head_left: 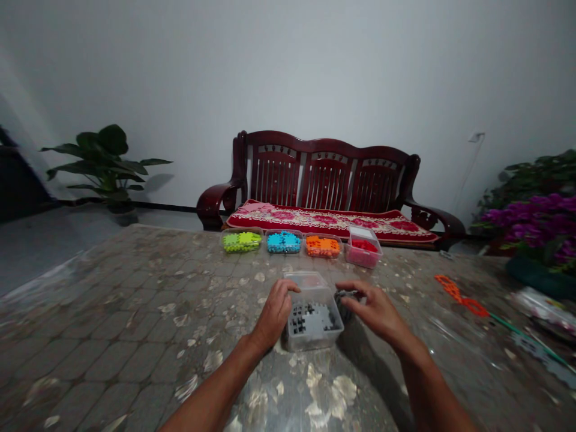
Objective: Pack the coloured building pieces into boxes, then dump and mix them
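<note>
A clear plastic box (314, 343) with its lid (306, 279) tipped back stands on the table before me. Grey interlocking plastic pieces (317, 321) with notched edges lie inside it. My left hand (276, 309) grips the box at its left wall, fingers bent over the rim. Just off the right wall, my right hand (375, 307) is closed around some dark grey notched pieces (345, 299); the fingers partly hide them.
Behind stand boxes of green (242, 242), blue (283, 242), orange (323, 246) and red pieces (363, 246). To the right lie a linked orange shape (461, 295) on a green stick and a flowerpot (540, 276). A wooden bench (324, 171) stands beyond the patterned table (148, 318).
</note>
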`<action>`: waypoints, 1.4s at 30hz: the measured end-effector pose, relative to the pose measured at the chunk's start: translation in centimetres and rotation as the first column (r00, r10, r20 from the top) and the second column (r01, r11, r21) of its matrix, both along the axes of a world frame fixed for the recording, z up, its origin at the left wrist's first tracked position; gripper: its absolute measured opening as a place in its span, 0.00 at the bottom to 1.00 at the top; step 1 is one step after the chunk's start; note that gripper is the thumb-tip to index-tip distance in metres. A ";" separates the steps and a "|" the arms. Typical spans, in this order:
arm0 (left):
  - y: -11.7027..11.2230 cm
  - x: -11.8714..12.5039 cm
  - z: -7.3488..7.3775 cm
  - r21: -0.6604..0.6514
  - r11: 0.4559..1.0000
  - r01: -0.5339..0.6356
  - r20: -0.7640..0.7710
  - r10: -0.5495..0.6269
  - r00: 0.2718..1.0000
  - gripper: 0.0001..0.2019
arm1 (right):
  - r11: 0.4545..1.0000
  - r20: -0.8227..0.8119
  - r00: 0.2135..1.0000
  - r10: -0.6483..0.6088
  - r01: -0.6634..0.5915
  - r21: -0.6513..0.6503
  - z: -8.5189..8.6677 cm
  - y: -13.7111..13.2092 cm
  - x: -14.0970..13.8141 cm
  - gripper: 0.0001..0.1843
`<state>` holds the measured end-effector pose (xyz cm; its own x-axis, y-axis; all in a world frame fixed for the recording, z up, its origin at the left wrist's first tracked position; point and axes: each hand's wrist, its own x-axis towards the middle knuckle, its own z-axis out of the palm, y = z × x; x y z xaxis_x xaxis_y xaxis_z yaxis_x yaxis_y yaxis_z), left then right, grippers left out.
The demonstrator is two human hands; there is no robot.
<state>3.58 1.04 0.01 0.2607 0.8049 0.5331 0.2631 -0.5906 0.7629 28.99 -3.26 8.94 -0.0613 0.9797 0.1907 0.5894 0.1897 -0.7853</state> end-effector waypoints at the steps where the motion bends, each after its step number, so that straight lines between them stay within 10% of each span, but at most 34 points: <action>1: 0.0 0.0 0.0 0.001 1.000 0.001 0.002 -0.001 1.000 0.12 | 0.999 -0.008 0.999 -0.034 0.034 0.010 0.1 0.0 0.3 0.19; 8: 0.0 0.0 0.2 -0.006 1.000 0.003 -0.003 -0.003 1.000 0.12 | 0.992 0.060 0.998 0.015 -0.023 0.124 -0.3 -0.7 0.2 0.17; 15: 0.2 0.0 -0.2 -0.010 1.000 -0.006 -0.006 0.006 1.000 0.13 | 0.937 0.306 0.887 -0.346 0.312 0.156 -1.8 0.5 2.7 0.27; 30: 0.0 0.0 0.0 -0.029 1.000 -0.001 -0.002 0.001 1.000 0.13 | 0.932 0.519 0.774 -0.362 0.306 0.193 -0.7 -0.6 1.0 0.30; 42: -0.3 0.0 -0.3 -0.131 0.990 -0.061 0.032 0.066 0.997 0.13 | 0.970 0.291 0.936 0.196 -0.228 0.080 -0.2 -1.3 -5.0 0.30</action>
